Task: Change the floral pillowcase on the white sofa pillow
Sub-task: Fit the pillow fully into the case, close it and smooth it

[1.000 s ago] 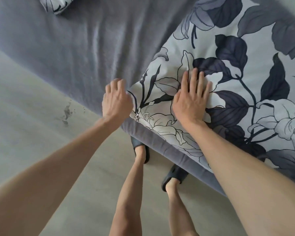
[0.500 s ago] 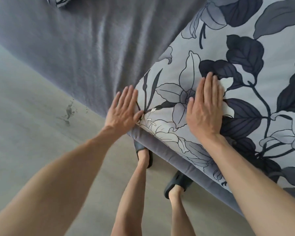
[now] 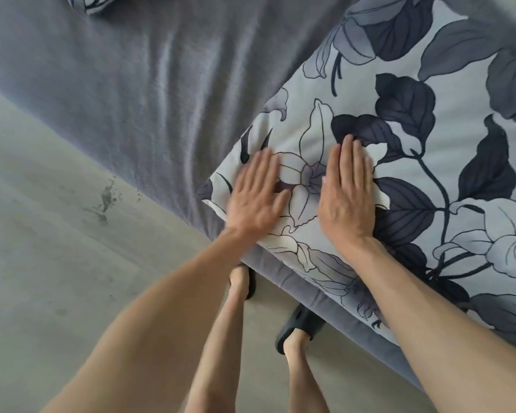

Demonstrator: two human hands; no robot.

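The large pillow in its pale grey pillowcase printed with dark navy leaves and white flowers (image 3: 414, 150) lay flat on the grey fabric sofa seat (image 3: 116, 84), its near corner at the seat's front edge. The left hand (image 3: 255, 195), blurred, and the right hand (image 3: 347, 192) rested flat on that corner side by side, fingers straight, gripping nothing.

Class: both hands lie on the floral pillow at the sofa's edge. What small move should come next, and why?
Probably slide both palms outward to smooth the case. The left hand and right hand lie flat with straight fingers on the floral pillow, near its corner at the front edge of the grey sofa.
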